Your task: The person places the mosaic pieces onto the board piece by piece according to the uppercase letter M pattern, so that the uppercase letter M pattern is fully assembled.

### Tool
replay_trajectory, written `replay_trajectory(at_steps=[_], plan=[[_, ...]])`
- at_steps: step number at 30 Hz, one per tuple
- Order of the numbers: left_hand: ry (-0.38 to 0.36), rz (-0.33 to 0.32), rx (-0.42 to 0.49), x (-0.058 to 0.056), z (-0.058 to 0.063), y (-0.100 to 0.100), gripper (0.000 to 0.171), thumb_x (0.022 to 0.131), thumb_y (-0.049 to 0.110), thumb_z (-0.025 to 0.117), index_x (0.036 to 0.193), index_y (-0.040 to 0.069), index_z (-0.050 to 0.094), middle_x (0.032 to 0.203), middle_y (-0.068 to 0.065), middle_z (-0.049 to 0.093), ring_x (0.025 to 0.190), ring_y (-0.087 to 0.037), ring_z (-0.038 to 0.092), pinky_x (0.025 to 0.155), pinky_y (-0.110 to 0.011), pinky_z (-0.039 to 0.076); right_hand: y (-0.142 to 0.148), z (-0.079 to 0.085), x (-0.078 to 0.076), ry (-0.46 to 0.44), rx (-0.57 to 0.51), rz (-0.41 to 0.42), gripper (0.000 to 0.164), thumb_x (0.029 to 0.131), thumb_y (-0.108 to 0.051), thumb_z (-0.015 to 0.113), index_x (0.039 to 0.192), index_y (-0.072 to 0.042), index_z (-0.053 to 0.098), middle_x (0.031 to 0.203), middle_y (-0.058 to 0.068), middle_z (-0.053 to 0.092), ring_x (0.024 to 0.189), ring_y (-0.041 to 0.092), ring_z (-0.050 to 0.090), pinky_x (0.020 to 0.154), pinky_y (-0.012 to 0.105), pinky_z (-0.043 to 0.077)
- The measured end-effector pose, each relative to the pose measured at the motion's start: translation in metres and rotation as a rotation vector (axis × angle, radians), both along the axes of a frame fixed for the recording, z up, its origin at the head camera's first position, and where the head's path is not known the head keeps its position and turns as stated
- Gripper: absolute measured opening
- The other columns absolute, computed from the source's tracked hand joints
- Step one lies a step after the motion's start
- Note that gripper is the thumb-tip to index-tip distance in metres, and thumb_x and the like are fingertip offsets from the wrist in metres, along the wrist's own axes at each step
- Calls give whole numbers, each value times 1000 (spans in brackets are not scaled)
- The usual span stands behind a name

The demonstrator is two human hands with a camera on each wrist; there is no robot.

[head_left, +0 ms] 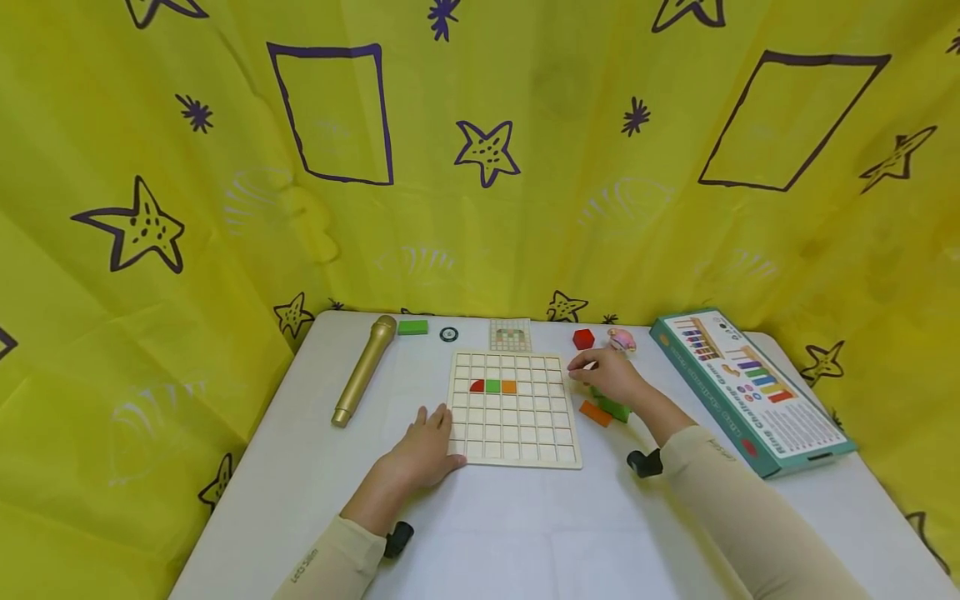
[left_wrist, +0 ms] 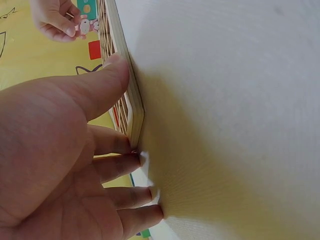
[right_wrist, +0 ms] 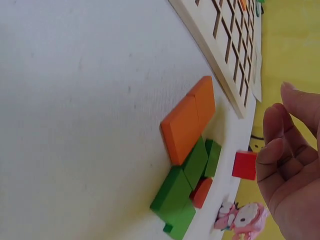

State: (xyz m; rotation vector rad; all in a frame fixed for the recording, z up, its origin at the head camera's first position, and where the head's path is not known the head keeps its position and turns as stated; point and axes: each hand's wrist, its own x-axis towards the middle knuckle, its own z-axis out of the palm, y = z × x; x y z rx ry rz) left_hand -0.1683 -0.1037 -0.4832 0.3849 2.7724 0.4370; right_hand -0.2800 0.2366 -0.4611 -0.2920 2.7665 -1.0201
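A wooden grid board (head_left: pixel 515 454) lies on the white table. In one of its rows sit a red quarter-round piece (head_left: pixel 477 387), a green square (head_left: pixel 492 387) and an orange square (head_left: pixel 509 387). My left hand (head_left: pixel 423 450) rests at the board's near left corner, thumb on the near edge and fingers spread along the left side. Beyond the board's right edge hovers my right hand (head_left: pixel 606 373), fingers loosely bent, thumb apart from the fingertips and no piece showing between them. Below it lie orange blocks (right_wrist: pixel 187 122) and green blocks (right_wrist: pixel 175 192), with a small red-orange piece (right_wrist: pixel 201 193) beside them.
Along the back are a green block (head_left: pixel 412 327), a round black-rimmed disc (head_left: pixel 448 334), a pattern card (head_left: pixel 510 336), a red block (head_left: pixel 583 339) and a pink figurine (head_left: pixel 621 339). A gold microphone (head_left: pixel 363 372) lies left; a game box (head_left: pixel 750 392) lies right. Yellow curtain surrounds the table.
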Motion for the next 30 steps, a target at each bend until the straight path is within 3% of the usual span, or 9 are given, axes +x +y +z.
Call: replay_trajectory(at_steps=[11, 30], plan=[[-8, 5, 21, 1, 0, 0, 84, 96, 40, 68, 153, -9, 30, 162, -22, 26, 148, -48, 17, 116, -56, 29, 27, 1, 8, 11, 26, -36, 18, 95, -17, 72, 107, -3, 75, 102, 8, 71, 82, 24, 55, 66, 30, 49], [-2, -2, 35, 1, 1, -1, 84, 95, 38, 69, 152, -10, 32, 161, -23, 27, 148, -49, 18, 115, -57, 29, 71, -9, 27, -41, 21, -62, 18, 97, -17, 68, 108, -5, 74, 106, 11, 68, 87, 25, 56, 72, 33, 50]])
